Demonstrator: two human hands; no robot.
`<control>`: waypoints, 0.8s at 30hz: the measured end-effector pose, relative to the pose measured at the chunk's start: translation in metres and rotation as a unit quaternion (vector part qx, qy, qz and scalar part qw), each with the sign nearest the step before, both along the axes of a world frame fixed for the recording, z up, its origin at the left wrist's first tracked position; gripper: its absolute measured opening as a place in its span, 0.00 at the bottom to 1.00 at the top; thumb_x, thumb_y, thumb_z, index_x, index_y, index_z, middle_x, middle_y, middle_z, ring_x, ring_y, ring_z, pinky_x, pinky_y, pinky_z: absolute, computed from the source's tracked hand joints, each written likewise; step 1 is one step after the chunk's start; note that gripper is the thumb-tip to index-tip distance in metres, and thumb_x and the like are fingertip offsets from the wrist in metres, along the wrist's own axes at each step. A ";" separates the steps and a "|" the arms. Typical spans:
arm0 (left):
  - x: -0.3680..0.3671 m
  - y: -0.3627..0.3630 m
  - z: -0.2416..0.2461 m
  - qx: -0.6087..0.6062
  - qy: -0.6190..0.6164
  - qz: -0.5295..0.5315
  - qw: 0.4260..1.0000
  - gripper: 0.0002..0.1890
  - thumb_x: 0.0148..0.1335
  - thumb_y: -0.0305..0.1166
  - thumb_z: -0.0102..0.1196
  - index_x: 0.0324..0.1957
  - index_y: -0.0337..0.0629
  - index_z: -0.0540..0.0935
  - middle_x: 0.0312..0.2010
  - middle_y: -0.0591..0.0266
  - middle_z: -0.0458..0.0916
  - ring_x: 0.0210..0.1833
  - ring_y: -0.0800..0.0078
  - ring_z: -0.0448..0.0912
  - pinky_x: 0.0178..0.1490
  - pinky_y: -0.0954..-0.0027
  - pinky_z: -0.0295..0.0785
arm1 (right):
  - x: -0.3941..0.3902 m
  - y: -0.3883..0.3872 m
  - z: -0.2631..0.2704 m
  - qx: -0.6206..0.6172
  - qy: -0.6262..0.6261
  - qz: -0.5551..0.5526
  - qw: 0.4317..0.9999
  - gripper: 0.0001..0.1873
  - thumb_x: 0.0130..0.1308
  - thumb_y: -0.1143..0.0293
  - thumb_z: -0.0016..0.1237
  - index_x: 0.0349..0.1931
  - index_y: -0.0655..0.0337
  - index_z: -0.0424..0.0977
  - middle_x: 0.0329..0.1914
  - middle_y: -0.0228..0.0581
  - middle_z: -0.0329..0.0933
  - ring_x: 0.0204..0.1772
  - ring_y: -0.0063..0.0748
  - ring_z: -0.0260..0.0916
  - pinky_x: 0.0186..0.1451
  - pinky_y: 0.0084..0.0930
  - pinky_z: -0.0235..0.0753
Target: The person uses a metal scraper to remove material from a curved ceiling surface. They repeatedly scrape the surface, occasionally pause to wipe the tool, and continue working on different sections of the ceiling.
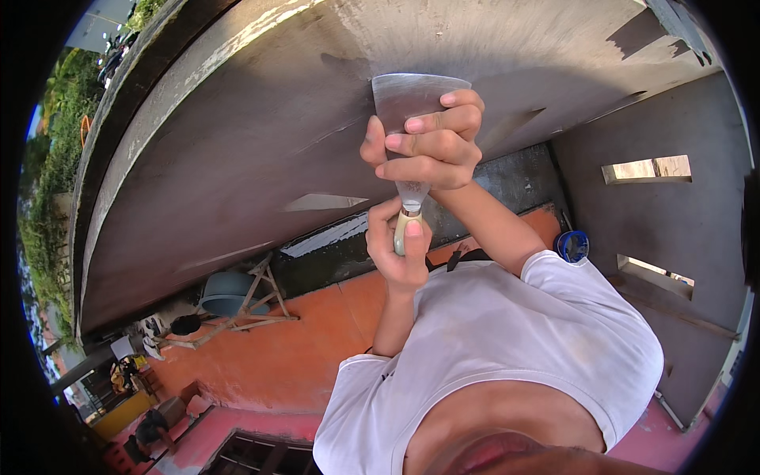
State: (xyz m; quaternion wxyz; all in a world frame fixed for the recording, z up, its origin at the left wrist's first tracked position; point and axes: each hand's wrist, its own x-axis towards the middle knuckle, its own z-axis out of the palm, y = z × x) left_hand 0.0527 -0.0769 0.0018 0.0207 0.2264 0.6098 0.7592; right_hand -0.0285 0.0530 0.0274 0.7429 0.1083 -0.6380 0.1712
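Observation:
A wide metal putty knife (409, 98) is held up in front of a grey plastered wall (249, 148). Its broad blade edge faces the wall; whether it touches the surface I cannot tell. My left hand (395, 249) grips the pale handle (408, 231) from below, thumb along it. Higher up, my right hand (442, 139) wraps the blade, with several fingers across its face and the thumb at its left side. Darker smooth plaster lies below and left of the blade, and lighter plaster (504, 29) above it.
A large grey-green basin (228, 294) rests by a wooden stand (261, 297) on the orange floor (332, 320). A blue-rimmed bucket (572, 246) is behind my right arm. The right wall (647, 130) has slot openings. Another person (153, 428) is at lower left.

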 end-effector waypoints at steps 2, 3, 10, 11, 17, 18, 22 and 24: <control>-0.007 0.004 0.015 -0.004 0.024 0.005 1.000 0.17 0.69 0.39 0.46 0.46 0.31 0.68 0.14 0.66 0.68 0.16 0.84 0.62 0.22 0.79 0.54 | -0.005 0.000 0.016 0.002 0.019 -0.002 1.000 0.21 0.43 0.76 0.65 0.18 0.31 0.70 0.29 0.05 0.67 0.41 0.16 0.67 0.56 0.31 0.65; -0.009 0.003 0.021 -0.008 0.033 0.010 0.999 0.17 0.69 0.39 0.45 0.46 0.32 0.67 0.14 0.66 0.67 0.16 0.84 0.61 0.22 0.79 0.52 | -0.006 -0.001 0.022 -0.004 0.018 -0.001 1.000 0.21 0.43 0.76 0.65 0.18 0.31 0.70 0.29 0.05 0.67 0.41 0.16 0.67 0.56 0.31 0.66; 0.000 -0.004 0.022 0.016 -0.013 -0.013 1.000 0.17 0.67 0.36 0.50 0.48 0.29 0.69 0.18 0.67 0.71 0.20 0.86 0.65 0.24 0.80 0.58 | -0.009 -0.005 0.025 -0.028 0.043 0.009 0.999 0.19 0.38 0.76 0.65 0.14 0.34 0.71 0.23 0.06 0.69 0.36 0.17 0.67 0.50 0.31 0.65; -0.002 -0.003 0.031 0.019 -0.008 -0.010 1.000 0.18 0.68 0.38 0.49 0.47 0.30 0.68 0.16 0.66 0.69 0.18 0.85 0.63 0.23 0.80 0.55 | -0.009 -0.006 0.034 -0.026 0.045 0.012 0.999 0.19 0.38 0.77 0.65 0.14 0.35 0.71 0.23 0.05 0.69 0.36 0.17 0.67 0.50 0.31 0.65; 0.002 -0.004 0.028 0.008 -0.027 -0.019 0.999 0.21 0.69 0.44 0.47 0.47 0.33 0.66 0.14 0.66 0.67 0.15 0.85 0.59 0.20 0.79 0.50 | -0.004 -0.010 0.032 -0.033 0.025 0.004 0.999 0.19 0.37 0.76 0.65 0.14 0.33 0.71 0.23 0.05 0.68 0.37 0.16 0.67 0.50 0.31 0.65; 0.004 -0.004 0.030 0.009 -0.029 -0.029 0.999 0.20 0.69 0.44 0.46 0.47 0.33 0.66 0.13 0.66 0.67 0.15 0.85 0.59 0.20 0.79 0.51 | -0.003 -0.010 0.032 -0.032 0.026 0.006 0.999 0.19 0.37 0.76 0.65 0.14 0.33 0.71 0.23 0.05 0.68 0.37 0.16 0.66 0.50 0.31 0.65; -0.010 0.001 0.050 0.008 0.013 -0.006 1.000 0.18 0.70 0.42 0.45 0.46 0.33 0.66 0.14 0.66 0.67 0.15 0.85 0.60 0.20 0.80 0.51 | -0.011 -0.008 0.052 -0.020 0.028 0.011 0.999 0.21 0.42 0.77 0.66 0.17 0.32 0.70 0.25 0.05 0.67 0.39 0.17 0.67 0.53 0.31 0.65; -0.006 -0.001 0.045 -0.010 0.010 -0.007 1.000 0.18 0.70 0.41 0.45 0.46 0.33 0.66 0.14 0.66 0.67 0.16 0.84 0.60 0.21 0.79 0.52 | -0.006 -0.008 0.050 -0.015 0.003 0.008 1.000 0.21 0.44 0.76 0.67 0.18 0.33 0.69 0.26 0.06 0.66 0.40 0.18 0.67 0.54 0.32 0.66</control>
